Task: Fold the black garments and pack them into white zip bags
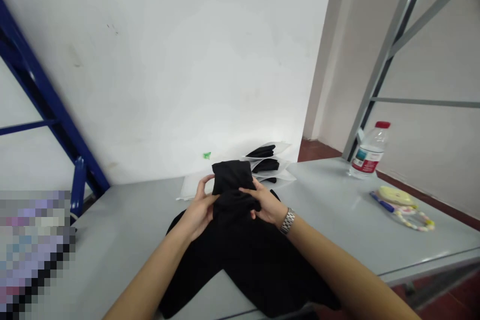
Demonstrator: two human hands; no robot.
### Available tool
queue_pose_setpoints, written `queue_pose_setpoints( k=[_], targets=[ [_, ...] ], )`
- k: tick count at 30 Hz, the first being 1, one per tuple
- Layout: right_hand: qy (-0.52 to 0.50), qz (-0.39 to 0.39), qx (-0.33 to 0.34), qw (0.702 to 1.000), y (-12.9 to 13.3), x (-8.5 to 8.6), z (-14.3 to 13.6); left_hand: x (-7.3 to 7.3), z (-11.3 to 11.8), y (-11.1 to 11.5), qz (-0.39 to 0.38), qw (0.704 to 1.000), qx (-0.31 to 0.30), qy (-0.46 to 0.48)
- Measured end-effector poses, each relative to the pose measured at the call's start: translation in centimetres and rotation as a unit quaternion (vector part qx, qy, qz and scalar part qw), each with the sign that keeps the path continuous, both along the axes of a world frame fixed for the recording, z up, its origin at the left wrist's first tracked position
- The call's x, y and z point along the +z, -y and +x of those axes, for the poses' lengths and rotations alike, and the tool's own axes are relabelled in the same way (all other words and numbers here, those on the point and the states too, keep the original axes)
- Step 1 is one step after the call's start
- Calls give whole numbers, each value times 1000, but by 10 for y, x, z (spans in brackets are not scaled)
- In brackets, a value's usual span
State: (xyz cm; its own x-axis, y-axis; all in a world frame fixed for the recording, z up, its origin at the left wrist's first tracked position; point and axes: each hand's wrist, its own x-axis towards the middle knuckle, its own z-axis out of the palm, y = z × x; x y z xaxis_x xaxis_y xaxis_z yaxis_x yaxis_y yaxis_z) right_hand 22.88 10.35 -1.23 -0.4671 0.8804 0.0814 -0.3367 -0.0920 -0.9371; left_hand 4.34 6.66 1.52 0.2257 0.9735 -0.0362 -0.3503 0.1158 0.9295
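Garment: a black garment [240, 245] is spread at the lower centre of the frame, parted into two lengths toward the bottom edge; its bunched top is raised at centre.
Left hand: the bunched cloth's left edge is pinched by the left hand [202, 210], some fingers hidden.
Right hand: the right edge is gripped by the right hand [265, 204]; a metal-link band [287, 221] is worn at the wrist.
Packets: translucent packets [287, 176] holding black cloth are stacked just behind.
Table right: a red-capped bottle [369, 152] and beaded loop [414, 227] are seen.
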Motion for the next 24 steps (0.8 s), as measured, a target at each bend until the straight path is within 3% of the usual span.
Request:
queue_pose_setpoints(
  k=[4, 7, 10, 14, 16, 18, 21, 24],
  targets=[
    [7, 52, -39, 998, -3, -2, 1, -1, -3, -4, -94, 994, -56, 29],
    [40, 102, -41, 993, -1, 3, 4, -1, -5, -2, -99, 993, -64, -29],
    [-9, 96, -46, 994, 2, 9, 4, -2, -3, -1, -34, 995, -9, -96],
    [-128, 19, 30, 991, 9, 5, -6, -11, 5, -5, 68, 975, 150, -149],
    [-112, 11, 53, 992, 11, 1, -13, -17, 7, -10, 114, 951, 191, -213],
    [-88, -10, 33, 996, 12, -2, -16, -21, 2, -17, 187, 906, 185, -333],
    [-96, -71, -64, 991, 6, -3, -12, -23, -19, -33, 269, 804, 160, -506],
    [-104, -121, -148, 976, -5, -4, -2, -27, -48, -50, 267, 749, 172, -582]
  ],
)
